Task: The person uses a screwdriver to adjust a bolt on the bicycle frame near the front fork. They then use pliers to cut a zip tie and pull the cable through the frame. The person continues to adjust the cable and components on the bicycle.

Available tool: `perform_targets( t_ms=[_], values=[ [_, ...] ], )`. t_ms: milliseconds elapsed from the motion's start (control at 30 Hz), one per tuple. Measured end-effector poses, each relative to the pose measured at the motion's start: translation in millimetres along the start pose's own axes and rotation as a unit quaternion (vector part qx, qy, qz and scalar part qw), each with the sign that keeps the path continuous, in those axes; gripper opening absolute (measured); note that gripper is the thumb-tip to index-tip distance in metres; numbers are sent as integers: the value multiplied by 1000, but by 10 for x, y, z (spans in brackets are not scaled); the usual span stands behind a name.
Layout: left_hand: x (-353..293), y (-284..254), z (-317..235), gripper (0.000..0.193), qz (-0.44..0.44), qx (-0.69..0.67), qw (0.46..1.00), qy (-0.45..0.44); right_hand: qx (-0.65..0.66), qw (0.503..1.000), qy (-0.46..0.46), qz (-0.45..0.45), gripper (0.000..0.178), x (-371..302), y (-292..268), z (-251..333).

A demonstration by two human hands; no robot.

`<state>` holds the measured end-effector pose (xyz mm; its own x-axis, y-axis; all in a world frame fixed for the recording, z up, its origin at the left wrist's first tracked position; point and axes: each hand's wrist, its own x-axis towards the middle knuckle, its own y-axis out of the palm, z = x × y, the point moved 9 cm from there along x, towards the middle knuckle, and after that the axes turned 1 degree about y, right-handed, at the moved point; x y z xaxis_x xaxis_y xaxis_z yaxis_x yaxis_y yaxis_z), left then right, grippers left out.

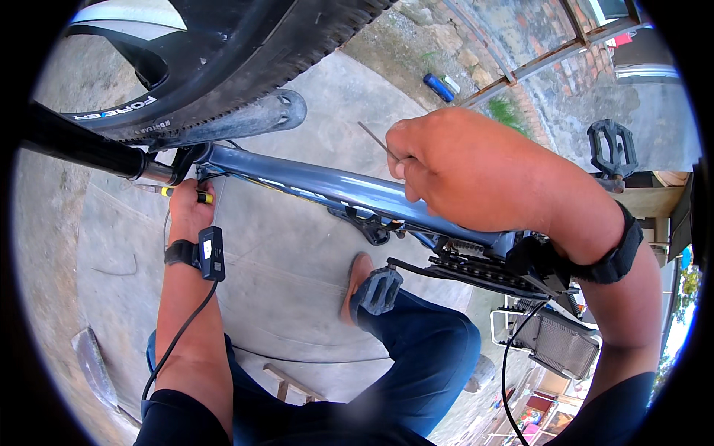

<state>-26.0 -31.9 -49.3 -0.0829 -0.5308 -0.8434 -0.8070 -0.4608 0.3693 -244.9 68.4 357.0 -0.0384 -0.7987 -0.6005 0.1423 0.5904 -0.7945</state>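
Note:
A bicycle lies upside down across the view, its blue-grey frame tube running from the fork at left to the crank at right. My left hand grips a yellow-and-black tool pressed against the frame near the head tube. My right hand is closed above the frame tube, pinching a thin metal rod that sticks out to the left. The black front tyre fills the upper left. A pedal and the chain sit below my right wrist.
A second pedal sticks up at right. My foot in a sandal rests on the concrete ground. A blue cylinder lies by a brick wall. A folding chair stands at lower right.

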Motion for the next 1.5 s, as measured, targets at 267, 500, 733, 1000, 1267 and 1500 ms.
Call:
perform_targets(
  t_ms=[267, 500, 733, 1000, 1267, 1500],
  values=[
    [122, -93, -27, 17, -17, -8, 1000, 5, -41, 999, -8, -2, 15, 40, 49, 28],
    [19, -38, -35, 17, -24, 5, 1000, 11, -39, 999, -11, 1, 14, 49, 33, 24],
    [41, -43, -12, 17, -22, 3, 1000, 15, -25, 999, -35, 9, 17, 85, 111, 32],
    [71, -59, -6, 15, -19, -4, 1000, 6, -21, 999, -39, 31, 17, 98, 121, 60],
    [34, -39, -9, 15, -11, -3, 1000, 3, 0, 998, -66, 14, 18, 87, 84, 118],
    [26, -41, -17, 15, -15, -9, 1000, 13, -5, 999, -41, 24, 14, 60, 44, 96]
  ],
)
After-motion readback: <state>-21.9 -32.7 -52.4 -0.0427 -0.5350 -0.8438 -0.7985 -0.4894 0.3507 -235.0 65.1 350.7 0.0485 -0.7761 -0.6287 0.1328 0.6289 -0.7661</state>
